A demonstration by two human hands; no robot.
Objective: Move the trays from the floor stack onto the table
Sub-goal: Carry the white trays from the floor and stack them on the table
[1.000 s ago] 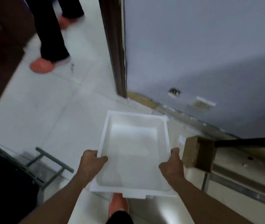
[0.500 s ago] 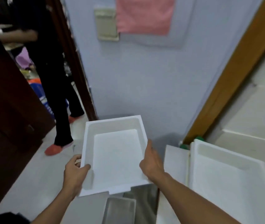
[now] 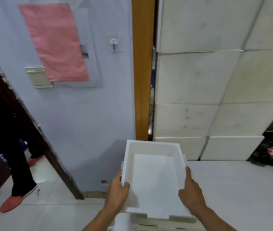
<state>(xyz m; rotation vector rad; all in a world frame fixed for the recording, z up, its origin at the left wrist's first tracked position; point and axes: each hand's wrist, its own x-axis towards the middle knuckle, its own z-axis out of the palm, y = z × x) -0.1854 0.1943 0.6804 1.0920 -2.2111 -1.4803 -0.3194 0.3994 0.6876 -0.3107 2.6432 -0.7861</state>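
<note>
White foam tray (image 3: pixel 154 179) sits low centre of frame, my left hand (image 3: pixel 118 191) and right hand (image 3: pixel 190 191) fingers pinching its side walls; I should lower it level, square onto the trays on the bench (image 3: pixel 242 189).

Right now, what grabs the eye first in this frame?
The white foam tray at bottom centre, gripped on its two long sides by the left hand and right hand, sits over more white trays at the corner of the white table. Next, the pink sheet on the pale blue wall, upper left. Then another person's black trouser legs and orange shoe on the floor at far left.
</note>
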